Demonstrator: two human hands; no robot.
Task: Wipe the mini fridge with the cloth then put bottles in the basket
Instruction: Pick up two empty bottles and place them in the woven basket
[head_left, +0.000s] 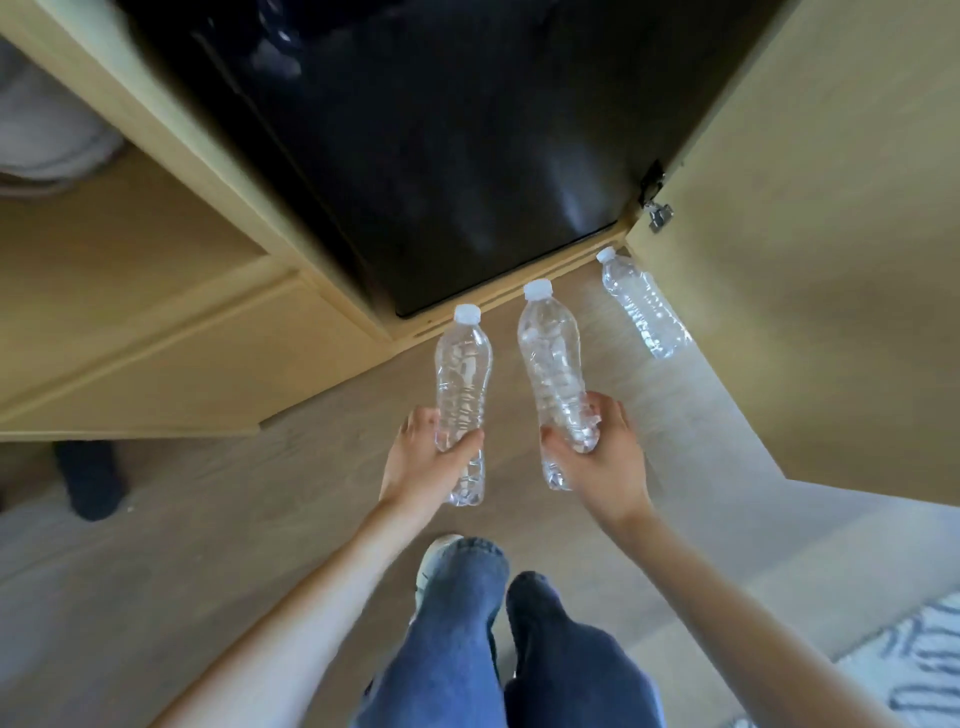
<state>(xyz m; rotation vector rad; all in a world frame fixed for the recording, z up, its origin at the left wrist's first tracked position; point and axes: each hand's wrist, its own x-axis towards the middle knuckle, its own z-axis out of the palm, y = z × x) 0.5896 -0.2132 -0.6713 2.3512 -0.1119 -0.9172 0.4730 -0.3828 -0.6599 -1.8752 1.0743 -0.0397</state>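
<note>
Holding a clear water bottle in each grip before the black mini fridge (441, 156).
Nearest, legs in jeans (457, 649) stand on the wood floor (208, 519). Just beyond, the left grip (426, 457) curls round the lower half of the left bottle (462, 374), and the right grip (602, 452) grasps the right bottle (550, 353) low on its body; both white caps point toward the fridge, tucked in a pale wood cabinet (171, 145). Farther right, a third bottle (644, 306) rests on the floor, close beside the open cabinet door (805, 234).
</note>
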